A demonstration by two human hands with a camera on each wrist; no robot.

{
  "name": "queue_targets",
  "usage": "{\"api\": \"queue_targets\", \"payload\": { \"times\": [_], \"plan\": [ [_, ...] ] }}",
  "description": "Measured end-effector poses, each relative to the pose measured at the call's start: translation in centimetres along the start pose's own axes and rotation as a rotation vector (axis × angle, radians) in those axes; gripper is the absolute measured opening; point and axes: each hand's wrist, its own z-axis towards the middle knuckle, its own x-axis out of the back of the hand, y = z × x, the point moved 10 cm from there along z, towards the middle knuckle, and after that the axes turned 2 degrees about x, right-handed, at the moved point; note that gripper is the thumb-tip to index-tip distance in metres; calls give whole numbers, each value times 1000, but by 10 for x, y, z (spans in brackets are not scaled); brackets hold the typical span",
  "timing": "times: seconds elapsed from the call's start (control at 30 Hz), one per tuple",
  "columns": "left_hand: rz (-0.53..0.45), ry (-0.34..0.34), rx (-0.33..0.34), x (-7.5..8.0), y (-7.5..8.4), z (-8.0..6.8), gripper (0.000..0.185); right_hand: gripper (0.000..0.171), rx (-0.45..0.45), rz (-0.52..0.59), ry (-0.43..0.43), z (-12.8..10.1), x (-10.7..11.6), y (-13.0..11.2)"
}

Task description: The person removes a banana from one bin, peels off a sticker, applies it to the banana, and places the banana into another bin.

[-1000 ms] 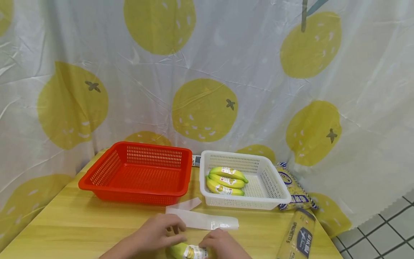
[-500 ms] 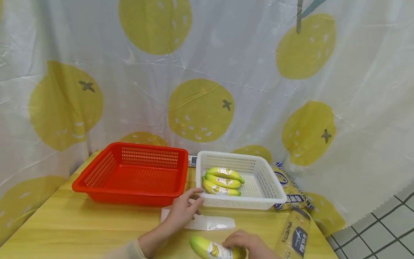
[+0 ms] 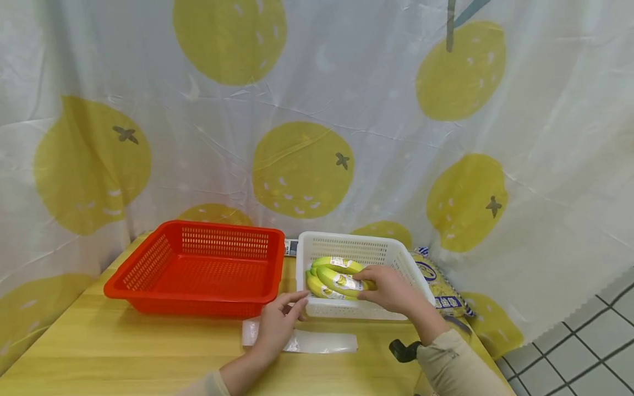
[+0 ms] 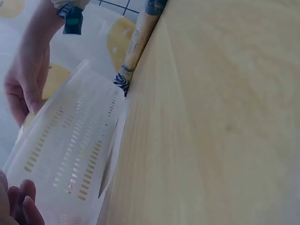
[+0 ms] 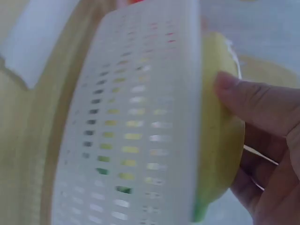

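Note:
My right hand [image 3: 388,287] grips a yellow-green banana [image 3: 340,281] with a printed wrapper band, held over the white basket [image 3: 356,311]. Under and behind it lie other banded bananas, partly covered; one banana [image 3: 329,263] shows at the back. In the right wrist view, the thumb presses the side of the held banana [image 5: 220,126] just above the basket wall [image 5: 126,122]. My left hand [image 3: 278,323] is at the basket's front left corner, fingers loosely bent and fingertips right at the rim. The left wrist view shows its fingers [image 4: 29,191] beside the basket wall [image 4: 70,145].
An empty red basket [image 3: 198,305] stands to the left. A strip of white film [image 3: 324,342] lies on the wooden table [image 3: 148,352] in front of the white basket. A yellow printed bag [image 3: 448,294] leans at the right, near a spaghetti pack mostly hidden by the right arm.
The right hand has lifted the banana from the front of the table and carried it over the white basket. My left hand let go of it and moved to the basket's corner.

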Motion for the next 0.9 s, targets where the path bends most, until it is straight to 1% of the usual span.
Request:
{"api": "queue_targets", "payload": {
  "times": [0.07,0.17,0.27,0.33,0.4,0.5,0.6,0.7,0.8,0.9],
  "plan": [
    [-6,-3,3,0,-3,0,22,34,-6,68,-100,12,-17,10],
    [-15,-11,4,-2,-5,0,23,30,-30,192,-227,23,-39,25],
    [-26,-8,-17,-1,-3,0,24,25,-30,272,-311,30,-54,32],
    [-28,1,-24,0,-2,0,23,21,-27,288,-348,34,-61,35],
    [-25,8,-30,2,-1,0,21,19,-21,284,-384,38,-69,35],
    [-14,7,-35,2,0,0,21,18,-51,264,-410,41,-78,38],
    [-3,3,-46,1,2,0,21,18,-83,211,-392,44,-81,41],
    [3,4,-53,1,3,0,20,12,-71,118,-360,48,-80,38],
    [0,4,-44,2,2,0,19,17,-54,23,-347,52,-79,33],
    [-12,0,-28,2,0,0,19,27,-70,-26,-357,55,-81,33]
  ]
}}
